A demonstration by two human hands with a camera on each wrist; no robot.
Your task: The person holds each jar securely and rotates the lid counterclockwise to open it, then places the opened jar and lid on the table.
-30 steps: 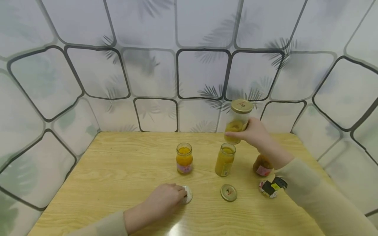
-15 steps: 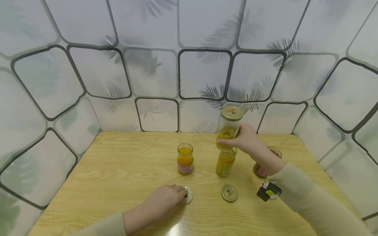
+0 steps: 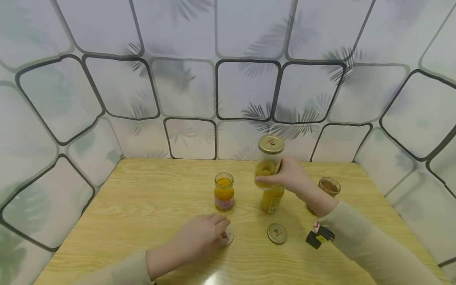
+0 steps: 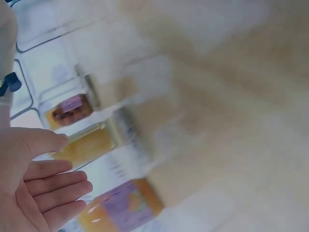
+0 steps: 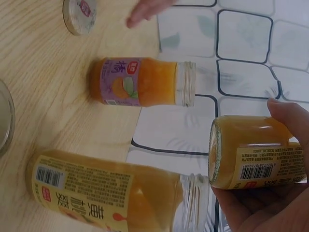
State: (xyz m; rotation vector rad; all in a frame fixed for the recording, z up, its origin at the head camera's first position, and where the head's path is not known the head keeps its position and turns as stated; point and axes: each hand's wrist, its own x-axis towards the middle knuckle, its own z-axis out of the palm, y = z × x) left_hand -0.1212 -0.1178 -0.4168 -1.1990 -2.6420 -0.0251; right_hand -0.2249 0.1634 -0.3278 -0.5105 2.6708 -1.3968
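Observation:
My right hand (image 3: 293, 180) grips a lidded glass jar (image 3: 267, 170) with yellow contents and a gold lid. Its base hangs right at the mouth of an open jar (image 5: 96, 191) with yellow contents and a yellow label, overlapping it in the head view. To the left stands an open jar of orange contents (image 3: 224, 196) with a purple label. My left hand (image 3: 201, 237), fingers relaxed and holding nothing, hovers by a small white lid (image 5: 79, 15) on the table; in the head view it partly covers that lid. A gold lid (image 3: 277, 233) lies before the open yellow jar.
On the right, an open jar with brown contents (image 3: 329, 186) stands partly behind my right forearm. A black wrist camera (image 3: 320, 236) sits under that wrist. The wooden table (image 3: 153, 190) ends at a patterned backdrop (image 3: 192, 91) behind and at both sides.
My right hand has carried the lidded jar left and down, over the open yellow jar. My left hand has risen slightly from the white lid. The brown jar shows more.

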